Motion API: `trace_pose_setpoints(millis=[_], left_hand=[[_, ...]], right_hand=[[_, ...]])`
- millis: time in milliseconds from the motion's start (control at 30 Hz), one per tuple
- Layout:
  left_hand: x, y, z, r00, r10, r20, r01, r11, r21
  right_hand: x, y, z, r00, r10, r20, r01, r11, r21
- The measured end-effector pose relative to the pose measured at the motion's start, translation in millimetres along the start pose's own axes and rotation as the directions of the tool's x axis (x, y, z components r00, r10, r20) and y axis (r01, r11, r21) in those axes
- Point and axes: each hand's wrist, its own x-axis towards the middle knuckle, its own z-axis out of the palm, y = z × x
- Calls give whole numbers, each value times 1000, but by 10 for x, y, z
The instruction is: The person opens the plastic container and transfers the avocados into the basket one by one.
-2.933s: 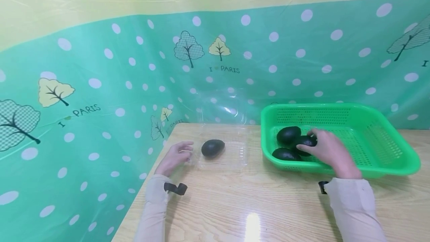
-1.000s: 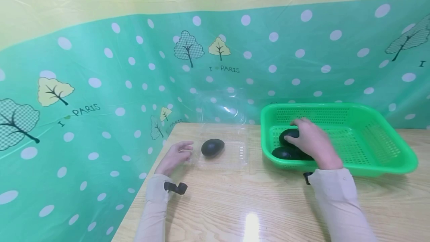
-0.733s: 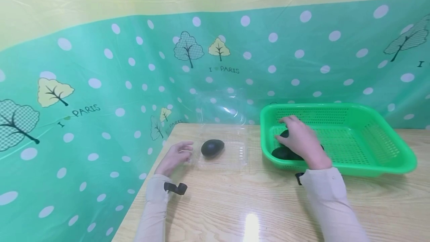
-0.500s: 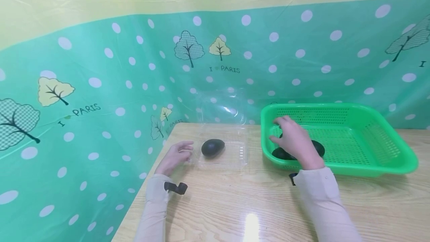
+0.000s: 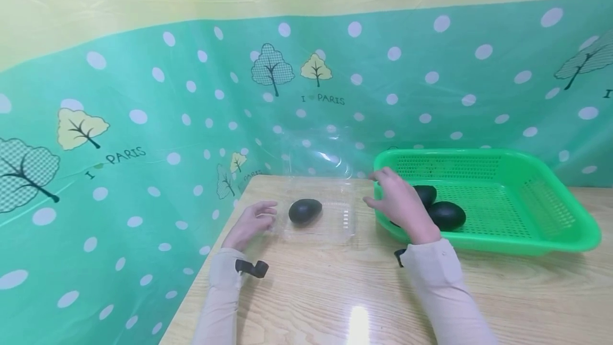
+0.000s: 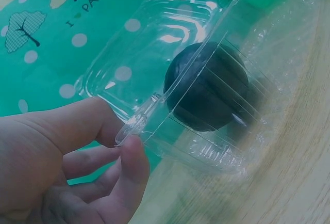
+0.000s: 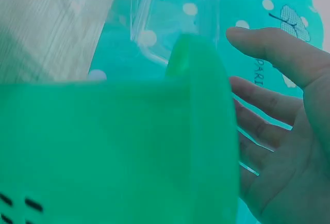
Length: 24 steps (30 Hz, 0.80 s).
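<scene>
In the head view, a dark, egg-shaped avocado (image 5: 305, 211) lies in the clear plastic clamshell box (image 5: 335, 228), whose lid stands up at the back. At the box's left side, my left hand (image 5: 250, 223) pinches its rim between thumb and fingers, plain in the left wrist view. My right hand (image 5: 399, 200) is over the left rim of the green basket (image 5: 527, 246), fingers apart and holding nothing in the right wrist view. Inside the basket sit a front avocado (image 5: 446, 215) and a rear avocado (image 5: 425, 194); a third is almost wholly hidden by my right hand.
A wooden table (image 5: 306, 286) carries the box and the basket, with a narrow gap between them. Behind and to the left hangs a green dotted cloth (image 5: 191, 121) with printed trees, close to the upright lid.
My right hand has let go of an avocado in the basket and moved left, past the others, to the basket's left rim. My left hand and the boxed avocado stay put.
</scene>
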Motion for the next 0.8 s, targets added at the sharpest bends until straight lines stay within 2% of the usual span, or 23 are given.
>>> trace_pose_setpoints(millis=[200, 567, 800], left_hand=[[5, 7, -15, 1000, 15, 11, -15, 1000, 9], [19, -14, -14, 999, 17, 27, -16, 999, -29], [11, 4, -20, 999, 17, 29, -17, 1000, -20]], right_hand=[[65, -119, 118, 999, -41, 1, 41, 999, 28], [163, -324, 381, 990, -140, 15, 140, 990, 10], [235, -417, 554, 979, -179, 96, 177, 984, 22]])
